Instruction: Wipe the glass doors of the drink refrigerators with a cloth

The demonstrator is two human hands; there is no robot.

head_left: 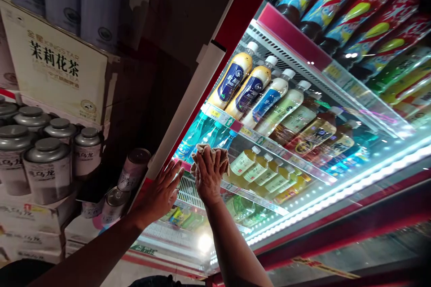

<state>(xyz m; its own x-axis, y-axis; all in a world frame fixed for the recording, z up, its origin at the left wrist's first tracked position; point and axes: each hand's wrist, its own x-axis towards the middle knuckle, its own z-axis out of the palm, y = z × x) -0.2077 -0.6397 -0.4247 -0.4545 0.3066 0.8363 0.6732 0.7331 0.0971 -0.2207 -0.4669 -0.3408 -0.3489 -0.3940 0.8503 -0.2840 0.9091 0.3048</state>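
Observation:
A tan cloth lies bunched against the glass door of a lit drinks fridge. My right hand holds it there, with the fingers spread over it and pointing up. Left of the cloth, my left hand rests open on the door's red and white frame, near its edge. Its fingers are stretched out and hold nothing. Behind the glass stand blue-capped bottles, partly covered by the cloth and my right hand. Pale-yellow labelled bottles stand to their right.
On the left are silver-lidded cans on stacked cartons, and a cream tea box. One can stands close to the door frame. A bright light strip runs along the fridge's right side.

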